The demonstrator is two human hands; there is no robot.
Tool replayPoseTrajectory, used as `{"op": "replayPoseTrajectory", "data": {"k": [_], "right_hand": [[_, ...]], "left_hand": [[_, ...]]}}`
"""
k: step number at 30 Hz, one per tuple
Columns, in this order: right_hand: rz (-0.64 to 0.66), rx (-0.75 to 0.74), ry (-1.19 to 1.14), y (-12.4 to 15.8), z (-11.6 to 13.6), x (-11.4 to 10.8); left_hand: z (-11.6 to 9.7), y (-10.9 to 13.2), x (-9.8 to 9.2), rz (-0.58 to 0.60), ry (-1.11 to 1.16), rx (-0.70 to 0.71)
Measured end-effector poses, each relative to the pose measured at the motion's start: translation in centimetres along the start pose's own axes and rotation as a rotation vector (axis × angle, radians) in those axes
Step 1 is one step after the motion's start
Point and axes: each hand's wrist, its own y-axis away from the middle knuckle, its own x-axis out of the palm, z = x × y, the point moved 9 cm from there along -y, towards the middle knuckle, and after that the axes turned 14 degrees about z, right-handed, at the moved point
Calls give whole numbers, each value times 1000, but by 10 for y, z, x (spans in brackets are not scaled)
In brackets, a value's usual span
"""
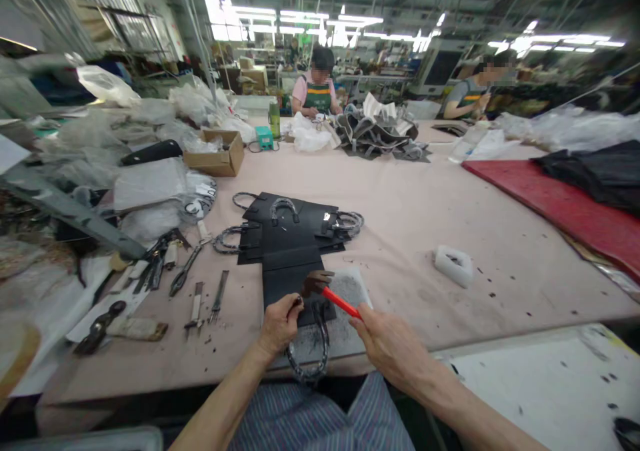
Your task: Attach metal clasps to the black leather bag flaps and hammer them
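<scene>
My right hand (383,334) is wrapped round the red handle of a hammer (343,302). The dark hammer head hangs over the near end of a black bag panel (293,283). Beside the head, my left hand (281,324) is closed in a pinch on a small dark piece, too hidden to name. A wrapped loop handle (323,344) is at the panel's near edge and hangs toward my lap. Under that end lies a speckled pale board (353,291). Farther back are more black panels (313,218) with wrapped handles.
Pliers (185,271), punches and other hand tools lie on the left. A cardboard box (220,154) and plastic bags stand behind them. To the right are a white foam block (453,266) and a red sheet (555,204). Two people sit across the table.
</scene>
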Motion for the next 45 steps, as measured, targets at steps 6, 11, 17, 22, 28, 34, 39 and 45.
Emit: {"op": "replayPoseTrajectory", "data": {"k": [6,11,17,22,28,34,39,45], "right_hand": [[-50,236,-268,-8,-106,16],[-16,521,-200,-12,-178,38],[-257,67,47,-38,-64,32],[-156,-124,6,-61,13,81],[-162,-111,-11,-59,10,90],[-184,-131,-53,-56,10,83],[-259,-124,-65,-54,6,84],[-283,-108,-36,-54,4,87]], "left_hand": [[-6,0,-1,30,-49,-9],[-10,0,-2,39,-59,-15],[-7,-2,-3,34,-45,-27],[-10,2,4,103,-22,15],[45,6,-35,-433,448,-439],[75,9,-106,-452,65,-687],[79,17,-135,-231,-534,-762],[56,9,-97,-155,-628,-571]]}}
